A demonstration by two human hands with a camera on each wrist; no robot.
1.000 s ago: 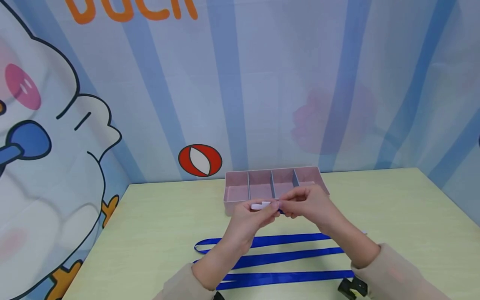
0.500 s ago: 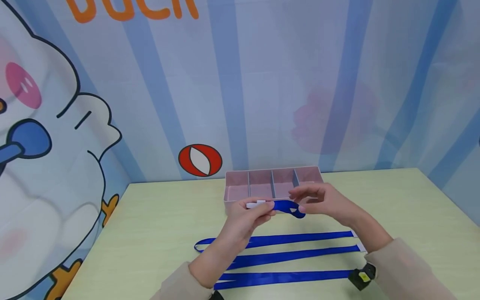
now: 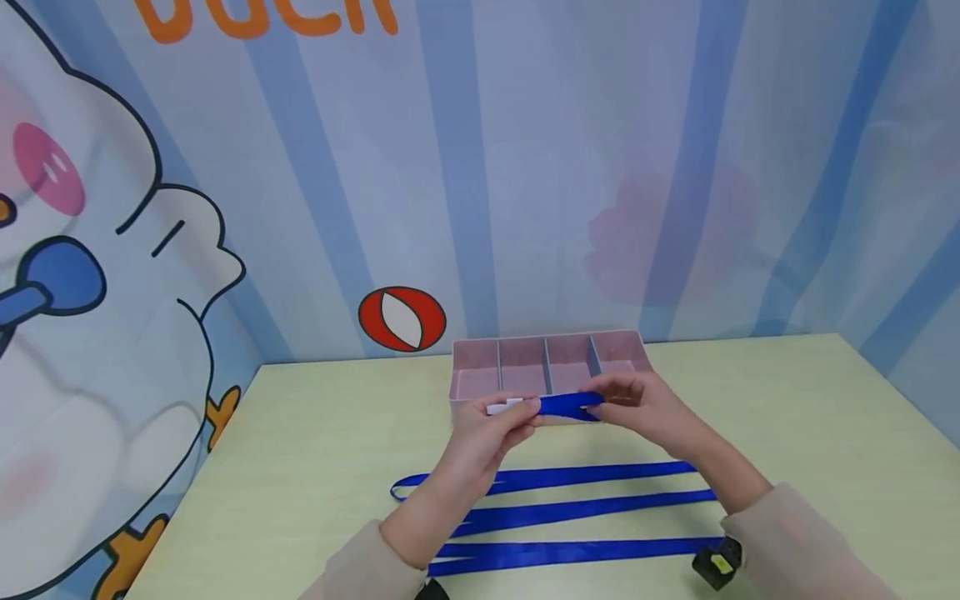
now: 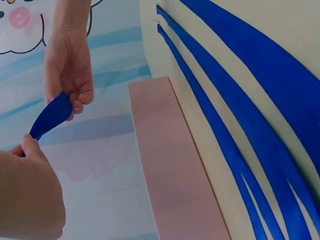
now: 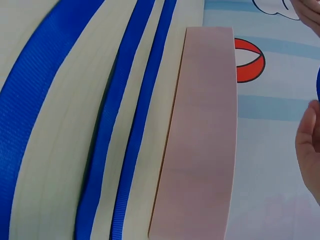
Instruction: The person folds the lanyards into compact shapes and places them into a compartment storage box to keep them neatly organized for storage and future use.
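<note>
Over the table, my left hand [image 3: 487, 429] pinches a folded blue lanyard [image 3: 566, 405] between thumb and fingers, close to its white plastic end piece [image 3: 498, 408]. At the other end of the folded band, my right hand [image 3: 647, 410] pinches the strap with thumb and fingertips. Between the hands the blue band [image 4: 52, 117] stretches as a short, slightly twisted length in the left wrist view. Below them, several blue straps [image 3: 585, 552] lie roughly parallel across the table. The right wrist view catches only part of my right hand [image 5: 310, 145] at its edge.
A pink divided box [image 3: 476, 367] stands behind the hands near the back edge of the pale table [image 3: 322, 433]. A printed cloth backdrop [image 3: 555, 167] hangs behind it. A small black device [image 3: 717, 563] sits at the right wrist.
My hands were together at the white end piece; the right hand has since moved right along the band. The loop seen half a second ago is now drawn flatter between them.
</note>
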